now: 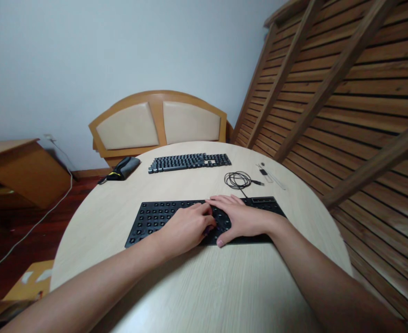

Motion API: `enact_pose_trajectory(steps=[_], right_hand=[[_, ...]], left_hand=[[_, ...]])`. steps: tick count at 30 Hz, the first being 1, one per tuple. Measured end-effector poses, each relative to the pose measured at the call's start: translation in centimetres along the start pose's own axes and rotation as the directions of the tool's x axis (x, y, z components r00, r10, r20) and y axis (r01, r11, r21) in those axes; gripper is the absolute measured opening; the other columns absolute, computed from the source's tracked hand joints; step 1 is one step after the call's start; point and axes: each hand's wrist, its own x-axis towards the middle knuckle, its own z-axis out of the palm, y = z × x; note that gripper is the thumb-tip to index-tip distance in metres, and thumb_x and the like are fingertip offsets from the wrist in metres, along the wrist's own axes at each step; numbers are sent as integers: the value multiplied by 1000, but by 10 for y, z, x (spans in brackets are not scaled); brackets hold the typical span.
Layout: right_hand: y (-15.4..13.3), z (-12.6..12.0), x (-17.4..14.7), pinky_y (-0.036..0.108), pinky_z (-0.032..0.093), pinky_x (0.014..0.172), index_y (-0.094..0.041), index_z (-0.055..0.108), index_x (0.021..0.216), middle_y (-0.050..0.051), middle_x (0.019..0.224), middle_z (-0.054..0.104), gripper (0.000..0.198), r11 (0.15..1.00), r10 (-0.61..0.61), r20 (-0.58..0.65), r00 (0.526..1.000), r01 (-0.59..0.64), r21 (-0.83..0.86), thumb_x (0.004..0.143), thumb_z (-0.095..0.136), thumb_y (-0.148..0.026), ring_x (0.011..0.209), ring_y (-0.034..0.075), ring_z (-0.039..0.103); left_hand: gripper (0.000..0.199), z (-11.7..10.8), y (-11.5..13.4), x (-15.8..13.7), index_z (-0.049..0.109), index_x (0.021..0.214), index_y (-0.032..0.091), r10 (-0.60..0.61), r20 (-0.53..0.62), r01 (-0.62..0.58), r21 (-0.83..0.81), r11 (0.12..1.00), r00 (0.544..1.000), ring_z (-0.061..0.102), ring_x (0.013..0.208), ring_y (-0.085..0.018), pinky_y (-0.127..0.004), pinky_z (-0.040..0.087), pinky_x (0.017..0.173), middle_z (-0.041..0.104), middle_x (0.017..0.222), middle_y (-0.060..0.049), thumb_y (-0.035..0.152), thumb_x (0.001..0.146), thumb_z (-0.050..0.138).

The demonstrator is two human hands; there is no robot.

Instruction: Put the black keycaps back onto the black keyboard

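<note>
Black and flat, the keyboard base (150, 217) lies on the pale round counter (231, 282), with rows of little square key spots showing on its left part. The left hand (193, 224) is over the middle of the base, with its fingers curled in and pointing down; I cannot tell if they pinch something small. The right hand (240, 217) is spread open on top of the base, just beside the left hand, with its thumb by the base's near edge. Behind the base is a looped black cable (237, 179). Farther behind the base, dark keycaps (179, 162) sit in neat rows. Behind the base and off to its left is a dark pouch (127, 167) with a yellow bit.
</note>
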Motion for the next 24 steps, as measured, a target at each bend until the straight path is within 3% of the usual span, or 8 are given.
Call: enact_pose_trajectory(steps=[5, 10, 14, 24], right_hand=[[-3, -1, -1, 56, 6, 123, -24, 26, 159, 13, 166, 21, 119, 1000, 16, 4, 1000, -16, 5, 63, 78, -70, 152, 38, 13], [-5, -3, -1, 56, 6, 123, -23, 27, 159, 13, 166, 23, 119, 1000, 13, 10, 1000, -13, 11, 63, 79, -69, 152, 39, 14], [-5, -3, -1, 57, 5, 123, -27, 28, 159, 11, 166, 23, 117, 1000, 15, 10, 1000, -15, 14, 63, 79, -68, 152, 39, 14], [-1, -1, 0, 57, 3, 123, -27, 26, 159, 9, 166, 22, 116, 1000, 8, 12, 1000, -8, 12, 64, 77, -70, 152, 39, 13]], left_hand=[[29, -2, 4, -7, 75, 109, 23, -3, 29, 2, 61, 998, 1000, 67, 94, -26, -33, 59, 72, 64, 109, -10, 10, 88, 60], [30, -2, 8, -10, 76, 100, 17, -118, 67, 112, 85, 990, 991, 67, 75, -23, -32, 55, 62, 64, 96, -10, 5, 84, 54], [34, -3, 1, -15, 77, 95, 17, -118, 36, 115, 77, 990, 992, 64, 64, -17, -27, 51, 57, 65, 92, -10, 5, 79, 50], [44, -3, -28, -51, 78, 104, 24, -164, 34, 160, 97, 982, 986, 65, 71, -19, -28, 51, 61, 64, 94, -8, 3, 76, 51]])
